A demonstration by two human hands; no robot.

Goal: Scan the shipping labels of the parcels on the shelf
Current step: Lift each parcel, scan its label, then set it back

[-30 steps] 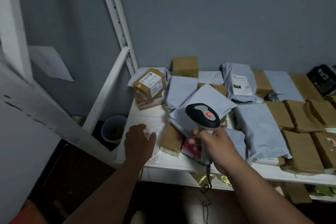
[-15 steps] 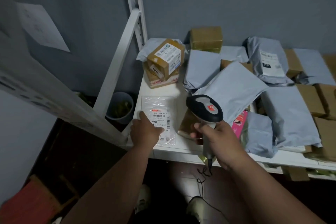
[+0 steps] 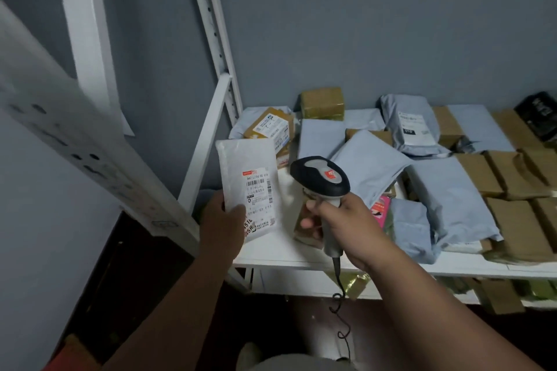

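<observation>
A white shelf [image 3: 280,253] stands against a grey wall, crowded with grey mailer bags and brown taped parcels. The left hand [image 3: 221,224] reaches up from below and grips a flat white parcel [image 3: 248,186] by its lower left corner, thumb across the front, holding it raised with its shipping label [image 3: 259,194] facing the camera. Just beside it, the right hand [image 3: 346,227] wraps round the grip of a corded barcode scanner [image 3: 321,179], its head beside the label.

The white shelf [image 3: 280,253] carries grey mailer bags [image 3: 449,189] and brown cardboard parcels [image 3: 521,226].
</observation>
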